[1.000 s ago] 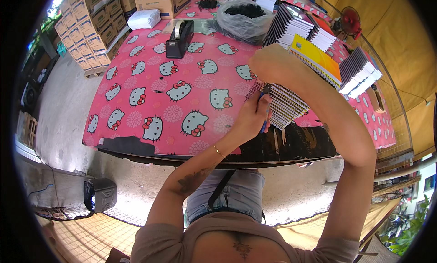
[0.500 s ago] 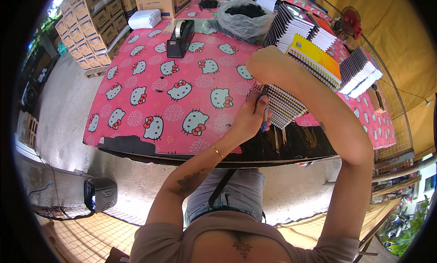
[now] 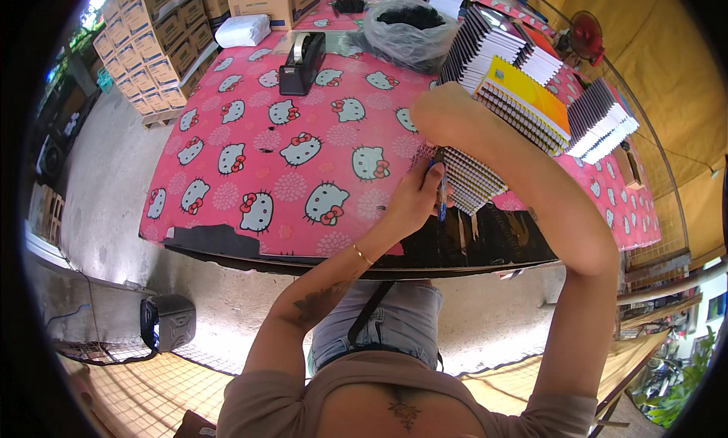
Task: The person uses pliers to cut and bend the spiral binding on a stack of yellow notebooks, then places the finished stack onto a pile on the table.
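My left hand (image 3: 415,197) is closed around a slim tool with blue handles (image 3: 442,208); its kind is unclear. The tool stands against the left end of a stack of spiral-bound notebooks (image 3: 476,182), whose coil edges face me. My right hand (image 3: 444,110) bends over the far left corner of that stack, wrist sharply turned. Its fingers are hidden behind the wrist and forearm, so what they hold does not show. Past my right forearm lies another stack of spiral notebooks with a yellow cover (image 3: 523,89) on top.
The table wears a pink patterned cover (image 3: 258,165), torn near the front. A black tape dispenser (image 3: 301,65), a plastic bag of black coils (image 3: 409,32), dark-bound notebooks (image 3: 603,123) and a white packet (image 3: 243,31) stand on it. Stacked cartons (image 3: 152,55) and a red fan (image 3: 585,37) are beyond.
Both hands stay at the notebook stack. My right wrist and forearm have shifted very slightly toward me; the left hand keeps its hold on the blue-handled tool.
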Motion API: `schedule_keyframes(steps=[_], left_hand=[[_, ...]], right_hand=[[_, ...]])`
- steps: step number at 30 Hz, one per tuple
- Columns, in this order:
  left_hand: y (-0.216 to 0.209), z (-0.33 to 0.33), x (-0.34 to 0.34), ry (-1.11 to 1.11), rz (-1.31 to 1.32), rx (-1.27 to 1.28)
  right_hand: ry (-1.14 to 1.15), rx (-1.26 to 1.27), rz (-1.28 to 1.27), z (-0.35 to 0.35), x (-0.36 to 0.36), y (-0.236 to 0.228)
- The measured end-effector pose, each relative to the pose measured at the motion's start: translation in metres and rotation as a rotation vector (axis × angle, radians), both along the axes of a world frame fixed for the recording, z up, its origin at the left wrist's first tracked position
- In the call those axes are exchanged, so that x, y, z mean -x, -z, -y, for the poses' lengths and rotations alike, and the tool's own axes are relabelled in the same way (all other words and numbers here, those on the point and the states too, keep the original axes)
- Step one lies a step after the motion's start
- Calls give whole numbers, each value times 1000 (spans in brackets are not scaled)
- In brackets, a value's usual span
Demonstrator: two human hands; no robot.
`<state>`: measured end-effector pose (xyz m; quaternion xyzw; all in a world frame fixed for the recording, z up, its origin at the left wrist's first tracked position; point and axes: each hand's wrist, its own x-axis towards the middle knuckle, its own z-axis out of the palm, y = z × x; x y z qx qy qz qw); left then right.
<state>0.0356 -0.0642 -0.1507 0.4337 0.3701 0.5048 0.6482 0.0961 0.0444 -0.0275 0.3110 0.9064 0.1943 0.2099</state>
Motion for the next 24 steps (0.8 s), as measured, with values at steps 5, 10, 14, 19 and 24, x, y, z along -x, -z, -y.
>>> schedule_keyframes(steps=[5,10,14,19,24], left_hand=[[-11,5,2,13,-126,-46],[-1,18,0,23,-51,-27],[5,8,0,9,-23,29],[3,1,2,47,-20,29],[5,10,6,63,-105,-25]], right_hand=[[0,-2,-31,-4,-6,5],[38,2,-20,3,3,5],[33,39,-38,5,4,7],[-1,15,-11,1,-3,11],[34,23,-35,1,1,10]])
